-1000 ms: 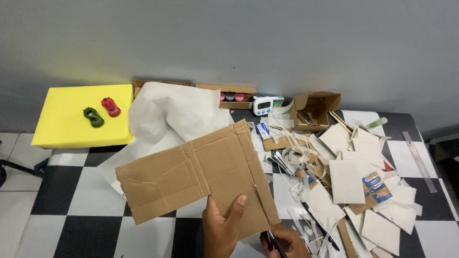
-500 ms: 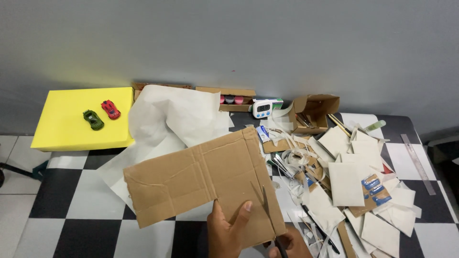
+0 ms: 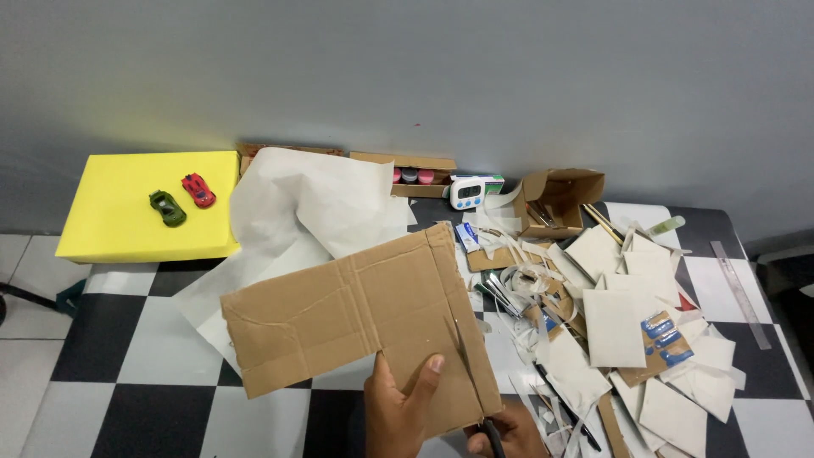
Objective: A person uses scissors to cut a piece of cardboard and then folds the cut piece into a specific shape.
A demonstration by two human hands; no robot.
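Note:
My left hand (image 3: 405, 409) holds a large flat sheet of brown cardboard (image 3: 348, 315) from below, thumb and fingers spread on its near right part. At the bottom edge my right hand (image 3: 507, 432) grips a pair of scissors (image 3: 469, 365), mostly out of view. The thin blades reach up into the cardboard near its right edge along a cut line. The sheet hovers above the black-and-white checkered floor (image 3: 136, 331).
A yellow box (image 3: 119, 222) with a green and a red toy car sits at the left. Crumpled white paper (image 3: 305, 203) lies behind the cardboard. Right of it lie several white cards, cardboard scraps, a small open box (image 3: 560, 197), a white timer (image 3: 467, 192) and a ruler (image 3: 740, 293).
The cardboard has shifted right and slightly down in view. The scissor blades have gone a little further into the sheet; both hands keep their hold.

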